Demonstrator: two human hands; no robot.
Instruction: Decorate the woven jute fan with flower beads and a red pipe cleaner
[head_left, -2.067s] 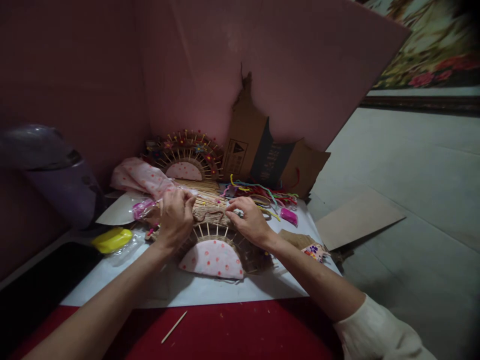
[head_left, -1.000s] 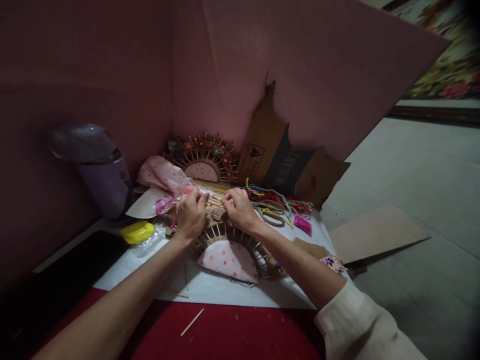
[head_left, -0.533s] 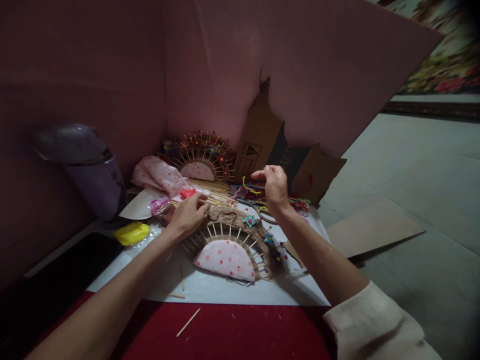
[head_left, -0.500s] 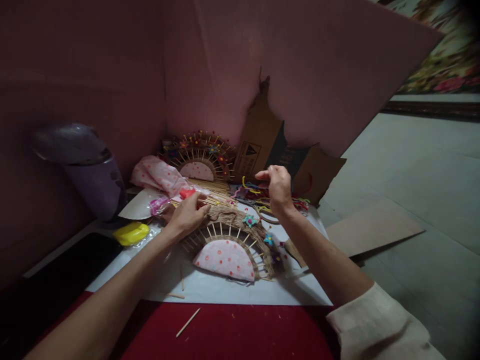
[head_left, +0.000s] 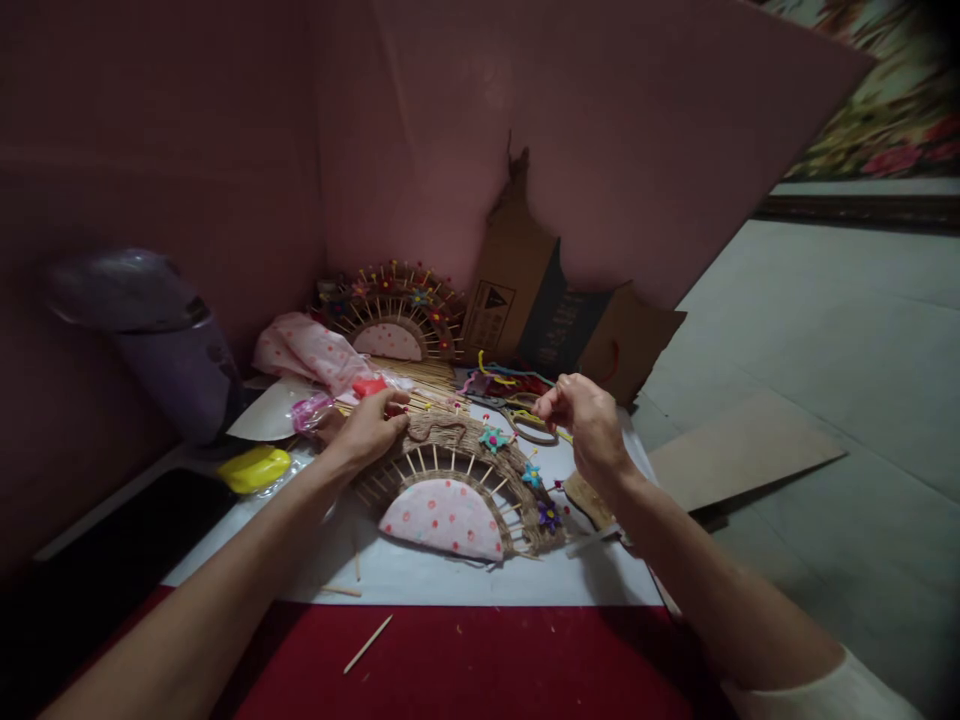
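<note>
On the white sheet (head_left: 352,570) lies a half-round twine fan (head_left: 517,463), with a spotted pink cloth centre (head_left: 442,520), wooden spokes and clay flowers along its right side. My left hand (head_left: 367,432) is closed over the fan's upper left rim, hiding part of it. A loose bit of brown twine lies on the rim beside my fingers. My right hand (head_left: 589,425) hovers over the right of the fan, fingers pinched together. Whatever it may hold is too small to make out. Scissors (head_left: 532,428) lie behind it, partly covered.
A finished-looking similar fan (head_left: 390,338) leans at the back wall near torn cardboard (head_left: 517,290). Spotted cloth (head_left: 307,350), yellow clay (head_left: 255,469) and a purple container (head_left: 172,350) stand or lie left. A wooden stick (head_left: 367,644) rests on the red surface in front.
My right hand has come down and a little to the right, its fingers now drawn together more tightly. My left hand stays at the fan's rim. The view has shifted slightly.
</note>
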